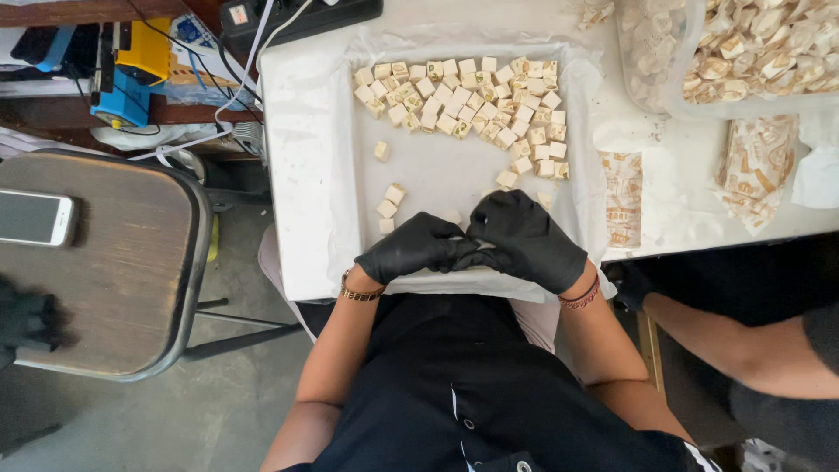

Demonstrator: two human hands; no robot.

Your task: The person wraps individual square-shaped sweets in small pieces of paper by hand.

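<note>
I see my left hand (pixel 412 247) and right hand (pixel 526 238) pressed together, fingertips meeting, pinched on something hidden by the gloves; the loose candy cubes (pixel 387 203) lie just ahead on the lined tray (pixel 306 175), nearer my left hand.

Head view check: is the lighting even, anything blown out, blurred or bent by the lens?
Head view: bright, even light; the white paper lining the tray is close to blown out, and the black gloves on the left hand and right hand lose detail. The candy cubes look sharp. The small table at the left edge curves slightly, suggesting wide-angle distortion.
</note>
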